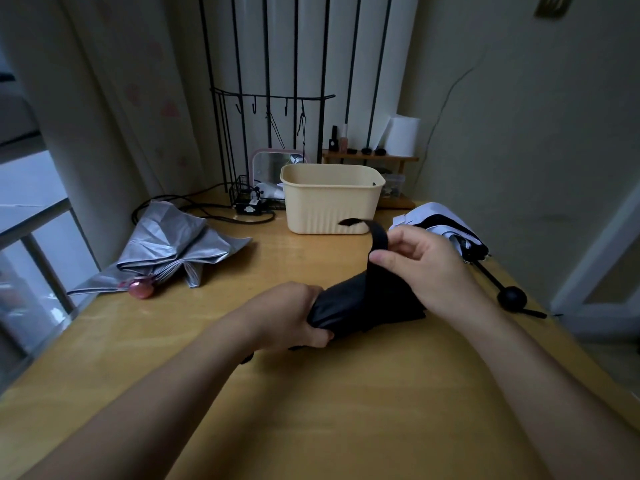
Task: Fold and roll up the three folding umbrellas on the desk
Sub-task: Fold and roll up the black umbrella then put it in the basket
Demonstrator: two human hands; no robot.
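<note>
A black folding umbrella (360, 303) lies rolled above the middle of the wooden desk (311, 410). My left hand (294, 317) grips its near left end. My right hand (422, 268) pinches the umbrella's black strap (377, 237) and holds it up over the bundle. A silver umbrella (173, 244) with a pink handle (141, 287) lies loosely crumpled at the desk's left side. A white and black umbrella (446, 226) rests unfolded at the right edge, its black round handle (512, 296) pointing toward me.
A cream plastic bin (332, 202) stands at the back centre. Behind it are a mirror (273, 164), a black wire rack (270, 98), cables (194, 209), a small wooden shelf (370, 155) with bottles, and a paper roll (401, 135). A window lies left, a wall right.
</note>
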